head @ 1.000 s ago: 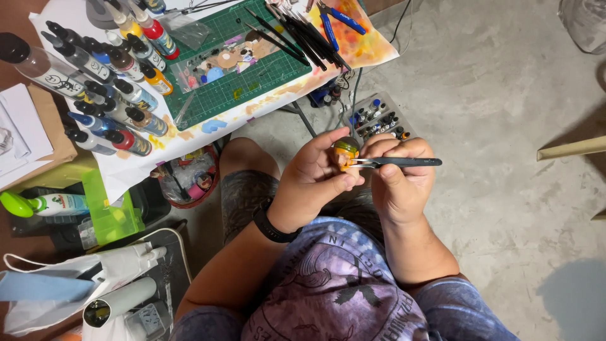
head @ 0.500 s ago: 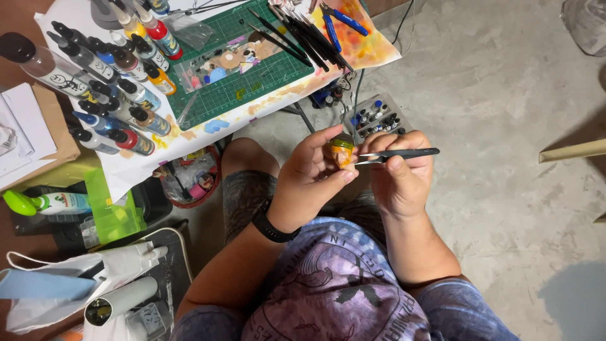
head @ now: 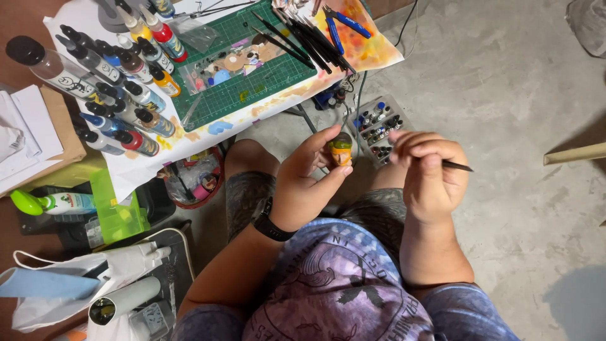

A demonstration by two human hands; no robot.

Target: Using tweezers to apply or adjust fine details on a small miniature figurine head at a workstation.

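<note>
Down on the grey concrete floor (head: 505, 95) sits the person, knees up, with a low work table (head: 189, 136) just ahead, papered in white and splashed with orange and yellow paint. On it lies a green cutting mat (head: 265, 76), a crowd of dropper paint bottles (head: 120, 82) lying to the left of the mat, and a fan of dark brushes (head: 303, 41) at the mat's far corner beside blue-handled pliers (head: 344, 24). Under the table edge, a small tray of paint pots (head: 379, 123) rests on the floor. Now the hands: the left hand (head: 303, 183), a black watch on its wrist, has thumb and fingertips clamped on a small painted figure head (head: 341, 150), orange face and green top, held up between the knees. The right hand (head: 432, 173) is curled closed around a thin dark brush (head: 457, 167), the brush well apart from the figure. This looks like a pause between strokes; the next touch would call for bringing the brush back across, steadying both wrists, and landing the bristles lightly on that tiny face.
</note>
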